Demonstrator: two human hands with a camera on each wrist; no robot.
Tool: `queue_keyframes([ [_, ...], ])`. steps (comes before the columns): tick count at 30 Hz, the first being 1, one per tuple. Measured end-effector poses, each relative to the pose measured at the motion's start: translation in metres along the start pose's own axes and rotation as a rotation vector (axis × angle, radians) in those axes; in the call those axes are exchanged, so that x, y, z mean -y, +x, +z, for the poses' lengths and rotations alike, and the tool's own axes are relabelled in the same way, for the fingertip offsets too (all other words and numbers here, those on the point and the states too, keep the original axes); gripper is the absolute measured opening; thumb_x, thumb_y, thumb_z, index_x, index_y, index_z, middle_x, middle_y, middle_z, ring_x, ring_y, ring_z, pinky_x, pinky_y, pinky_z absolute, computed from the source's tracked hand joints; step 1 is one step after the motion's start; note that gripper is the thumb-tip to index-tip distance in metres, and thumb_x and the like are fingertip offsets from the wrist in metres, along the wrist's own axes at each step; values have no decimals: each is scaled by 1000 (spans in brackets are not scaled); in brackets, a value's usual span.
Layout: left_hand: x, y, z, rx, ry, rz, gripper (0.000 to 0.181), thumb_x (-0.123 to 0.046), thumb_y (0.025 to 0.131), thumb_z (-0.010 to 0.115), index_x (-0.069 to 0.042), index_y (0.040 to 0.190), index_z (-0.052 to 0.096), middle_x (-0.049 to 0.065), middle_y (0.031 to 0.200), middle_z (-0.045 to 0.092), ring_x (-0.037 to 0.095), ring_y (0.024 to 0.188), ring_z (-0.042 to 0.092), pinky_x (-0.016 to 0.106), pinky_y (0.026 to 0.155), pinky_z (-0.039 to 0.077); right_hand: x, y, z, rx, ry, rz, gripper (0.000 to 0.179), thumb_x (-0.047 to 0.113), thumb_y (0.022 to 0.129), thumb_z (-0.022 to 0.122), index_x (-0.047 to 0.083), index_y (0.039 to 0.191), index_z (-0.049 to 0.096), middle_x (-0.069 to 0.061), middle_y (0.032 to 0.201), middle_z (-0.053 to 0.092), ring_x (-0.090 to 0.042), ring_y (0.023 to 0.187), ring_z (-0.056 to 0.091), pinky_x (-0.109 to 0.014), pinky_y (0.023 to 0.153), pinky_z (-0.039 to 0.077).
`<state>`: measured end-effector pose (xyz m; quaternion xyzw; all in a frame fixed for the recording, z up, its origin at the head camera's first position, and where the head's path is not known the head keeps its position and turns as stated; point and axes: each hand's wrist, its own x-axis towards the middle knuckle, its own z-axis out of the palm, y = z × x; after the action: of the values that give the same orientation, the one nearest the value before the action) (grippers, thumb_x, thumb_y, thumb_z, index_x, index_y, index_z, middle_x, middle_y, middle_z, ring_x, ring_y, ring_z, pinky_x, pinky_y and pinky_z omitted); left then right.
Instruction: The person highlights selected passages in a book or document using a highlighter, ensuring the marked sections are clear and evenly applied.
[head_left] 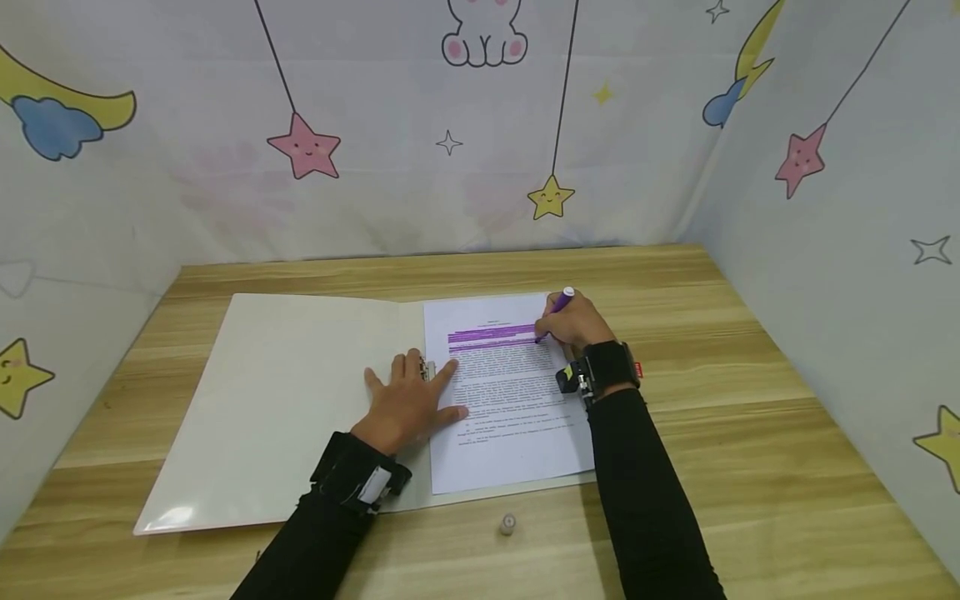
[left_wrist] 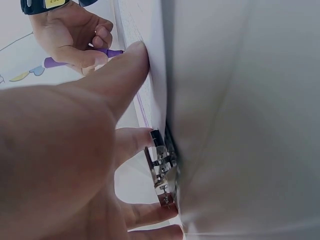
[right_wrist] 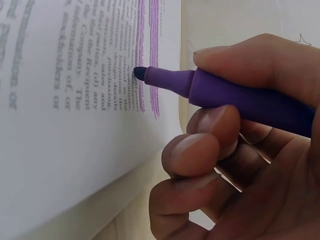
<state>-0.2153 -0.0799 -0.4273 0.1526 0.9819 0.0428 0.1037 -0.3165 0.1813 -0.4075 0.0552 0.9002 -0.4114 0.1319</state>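
My right hand [head_left: 577,322] pinches a purple highlighter [right_wrist: 220,92] between thumb and fingers. Its dark tip is right at the text near the right end of the lines on a printed sheet [head_left: 510,467]. Purple bands [head_left: 491,333] cover the upper lines of the text. My left hand [head_left: 408,404] lies spread, thumb and index finger on the sheet's left edge, the other fingers on the folder around the metal clip [left_wrist: 162,170]. The sheet lies on the right side of an open white clip folder [head_left: 277,400].
A small greyish cap [head_left: 507,524] stands on the wooden table [head_left: 750,467] in front of the folder. Pale walls with printed stars and moons [head_left: 375,192] enclose the table at the back and sides.
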Motion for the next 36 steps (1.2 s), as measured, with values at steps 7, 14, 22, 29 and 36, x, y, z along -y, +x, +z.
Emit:
queue_keyframes([
  [7, 0, 0, -1, 2, -3, 5, 79, -62, 91, 63, -27, 157, 38, 29, 140, 35, 46, 129, 33, 81, 98, 18, -4, 1, -4, -6, 11, 9, 24, 9, 80, 77, 7, 73, 54, -4, 66, 48, -21, 58, 45, -31, 48, 32],
  [14, -1, 0, -2, 0, -4, 3, 79, -62, 91, 63, -27, 157, 38, 29, 141, 35, 46, 129, 34, 81, 98, 18, -8, 2, -8, -1, 14, 14, 24, 10, 80, 77, 6, 74, 54, -4, 66, 48, -20, 57, 45, -30, 48, 33],
  [22, -1, 0, -2, 1, -12, -1, 79, -61, 90, 63, -27, 156, 39, 29, 141, 35, 46, 130, 33, 81, 99, 17, -12, 3, -12, -6, 47, 38, 23, 6, 79, 77, 5, 75, 54, -4, 62, 50, -16, 53, 45, -29, 47, 31],
  [29, 1, -2, -2, -7, -7, -8, 78, -62, 90, 63, -26, 156, 40, 29, 141, 35, 46, 129, 33, 82, 98, 18, -27, 3, -22, 67, 279, -21, 20, 7, 83, 76, 4, 78, 57, -6, 65, 53, -19, 55, 48, -29, 50, 36],
  [36, 0, -3, 2, -7, 12, -9, 76, -63, 91, 61, -28, 155, 41, 29, 146, 34, 46, 133, 32, 81, 99, 19, -61, 4, -35, 182, 862, -99, 19, -1, 98, 61, 4, 79, 61, -9, 78, 59, -18, 61, 50, -26, 56, 43],
])
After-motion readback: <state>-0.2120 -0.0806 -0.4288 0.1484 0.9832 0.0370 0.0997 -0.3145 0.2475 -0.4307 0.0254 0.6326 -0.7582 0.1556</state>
